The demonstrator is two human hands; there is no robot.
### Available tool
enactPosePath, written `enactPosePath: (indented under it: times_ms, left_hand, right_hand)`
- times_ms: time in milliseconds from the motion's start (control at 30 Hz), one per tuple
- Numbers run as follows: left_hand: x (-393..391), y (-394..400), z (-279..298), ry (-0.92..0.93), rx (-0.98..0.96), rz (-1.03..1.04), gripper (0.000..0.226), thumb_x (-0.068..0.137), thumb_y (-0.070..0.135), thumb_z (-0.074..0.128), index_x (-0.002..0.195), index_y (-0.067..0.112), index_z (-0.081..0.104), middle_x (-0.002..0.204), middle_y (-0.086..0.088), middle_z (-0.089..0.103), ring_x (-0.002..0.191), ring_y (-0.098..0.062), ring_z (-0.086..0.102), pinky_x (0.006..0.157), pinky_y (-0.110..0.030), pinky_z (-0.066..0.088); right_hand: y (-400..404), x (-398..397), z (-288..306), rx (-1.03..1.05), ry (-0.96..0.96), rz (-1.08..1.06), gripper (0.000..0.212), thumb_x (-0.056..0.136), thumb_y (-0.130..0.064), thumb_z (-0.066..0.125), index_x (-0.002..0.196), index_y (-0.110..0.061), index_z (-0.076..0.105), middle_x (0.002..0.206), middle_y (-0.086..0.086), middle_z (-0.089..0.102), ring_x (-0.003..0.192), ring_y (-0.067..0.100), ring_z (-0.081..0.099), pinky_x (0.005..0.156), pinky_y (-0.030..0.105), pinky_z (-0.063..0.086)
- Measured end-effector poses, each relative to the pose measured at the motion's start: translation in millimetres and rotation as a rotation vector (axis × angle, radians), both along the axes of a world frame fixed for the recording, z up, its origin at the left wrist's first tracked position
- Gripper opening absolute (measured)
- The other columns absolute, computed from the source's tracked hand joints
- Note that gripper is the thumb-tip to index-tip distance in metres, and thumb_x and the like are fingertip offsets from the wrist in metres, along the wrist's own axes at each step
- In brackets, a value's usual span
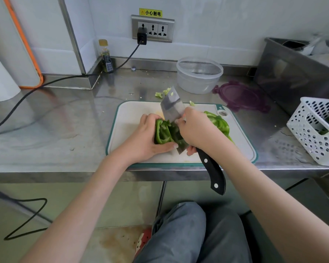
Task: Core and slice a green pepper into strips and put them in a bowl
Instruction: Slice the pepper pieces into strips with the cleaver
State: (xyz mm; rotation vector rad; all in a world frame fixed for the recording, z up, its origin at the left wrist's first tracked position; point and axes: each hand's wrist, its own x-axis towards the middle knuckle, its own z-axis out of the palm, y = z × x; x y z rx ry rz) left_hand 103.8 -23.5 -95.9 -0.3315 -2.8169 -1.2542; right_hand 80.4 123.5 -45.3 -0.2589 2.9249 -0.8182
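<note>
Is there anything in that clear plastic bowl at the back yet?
Empty, as far as it shows: the clear round plastic bowl holds no green, and its purple lid lies off beside it on the steel counter.

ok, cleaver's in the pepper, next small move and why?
Probably press the cleaver down through the pepper piece the left hand steadies on the cutting board. The right hand grips it at the blade, cut strips lie behind, and the bowl looks empty.

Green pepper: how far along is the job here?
Coring looks done: pale core scraps lie beyond the cutting board. Slicing is in hand: left hand steadies pepper pieces, right hand holds the cleaver. Left: finishing strips, filling the empty clear bowl.
</note>
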Motion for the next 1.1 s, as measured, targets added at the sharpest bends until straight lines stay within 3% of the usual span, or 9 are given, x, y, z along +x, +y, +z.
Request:
enactPosePath:
  times_ms: [100, 200, 333, 467, 633, 700, 800, 967, 1100]
  left_hand:
    - [0, 0, -2, 0.024, -0.031, -0.006, 0.067, 0.078, 0.032, 0.072, 0.128, 0.011, 0.032, 0.115, 0.001, 0.028, 0.102, -0.012, 0.04, 0.083, -0.015, 0.03]
    - [-2, 0, -3, 0.052, -0.033, -0.003, 0.064, 0.079, 0.026, 0.072, 0.127, 0.007, 0.033, 0.114, 0.0, 0.028, 0.101, -0.011, 0.038, 0.082, -0.013, 0.029]
    - [-2, 0, -4, 0.052, -0.034, 0.006, 0.064, 0.08, 0.024, 0.07, 0.128, 0.006, 0.032, 0.116, 0.0, 0.028, 0.104, -0.01, 0.036, 0.085, -0.011, 0.027]
    - [-2, 0, -3, 0.056, -0.023, 0.013, 0.065, 0.079, 0.017, 0.071, 0.13, 0.005, 0.032, 0.119, -0.001, 0.028, 0.106, -0.01, 0.036, 0.084, -0.007, 0.025]
    - [1, 1, 0, 0.047, 0.029, 0.031, 0.062, 0.079, 0.017, 0.07, 0.129, 0.009, 0.033, 0.116, 0.002, 0.029, 0.103, -0.007, 0.036, 0.088, -0.011, 0.028]
    - [0, 1, -1, 0.068, 0.042, 0.043, 0.062, 0.079, 0.015, 0.071, 0.128, 0.007, 0.035, 0.115, 0.001, 0.029, 0.102, -0.006, 0.036, 0.084, -0.006, 0.026]
    - [-3, -5, -2, 0.137, 0.07, 0.119, 0.059, 0.078, 0.009, 0.071, 0.125, 0.002, 0.037, 0.115, -0.004, 0.03, 0.096, -0.005, 0.033, 0.076, 0.0, 0.027]
    - [-6, -7, -4, 0.115, 0.105, 0.095, 0.06, 0.079, 0.014, 0.072, 0.127, 0.009, 0.038, 0.118, -0.004, 0.035, 0.102, -0.009, 0.04, 0.077, 0.0, 0.03]
    - [-6, -7, -5, 0.126, 0.216, 0.114, 0.057, 0.076, 0.015, 0.076, 0.12, 0.012, 0.041, 0.118, -0.008, 0.046, 0.1, -0.016, 0.049, 0.078, -0.01, 0.037]
  right_hand:
    - [-3, -5, -2, 0.044, 0.006, 0.012, 0.008, 0.096, -0.018, 0.04, 0.093, -0.01, 0.04, 0.064, 0.002, 0.046, 0.032, 0.013, 0.05, 0.021, 0.01, 0.027]
    - [-8, -7, -2, 0.105, 0.026, 0.028, 0.007, 0.096, -0.015, 0.042, 0.092, -0.01, 0.039, 0.064, 0.002, 0.046, 0.045, 0.015, 0.049, 0.022, 0.013, 0.033]
    - [-22, -12, 1, 0.269, -0.091, -0.015, 0.015, 0.091, -0.01, 0.057, 0.099, -0.008, 0.044, 0.07, 0.009, 0.057, 0.043, 0.022, 0.056, 0.038, 0.028, 0.045]
    - [-28, -12, 6, 0.1, 0.055, 0.042, 0.036, 0.094, -0.008, 0.042, 0.063, -0.02, 0.028, 0.099, 0.018, 0.062, 0.086, 0.033, 0.065, 0.052, 0.028, 0.046]
    - [-22, -23, 10, 0.007, -0.024, 0.028, 0.035, 0.096, -0.011, 0.042, 0.062, -0.017, 0.034, 0.092, 0.017, 0.064, 0.048, 0.014, 0.054, 0.026, 0.014, 0.034]
    - [-21, -20, 11, 0.028, -0.03, 0.031, 0.029, 0.095, -0.011, 0.041, 0.067, -0.012, 0.041, 0.091, 0.017, 0.063, 0.048, 0.014, 0.051, 0.026, 0.013, 0.033]
    - [-18, -10, 7, 0.089, 0.006, 0.053, 0.019, 0.095, -0.009, 0.04, 0.101, 0.0, 0.055, 0.089, 0.014, 0.061, 0.069, 0.026, 0.063, 0.04, 0.023, 0.041]
    - [-10, -15, 4, 0.072, -0.021, 0.043, 0.023, 0.096, -0.014, 0.044, 0.109, 0.001, 0.056, 0.063, 0.003, 0.048, 0.045, 0.014, 0.052, 0.024, 0.013, 0.031]
    - [6, -20, 12, 0.196, 0.012, -0.001, 0.021, 0.094, -0.009, 0.049, 0.111, 0.003, 0.052, 0.085, 0.014, 0.06, 0.074, 0.03, 0.066, 0.051, 0.031, 0.052]
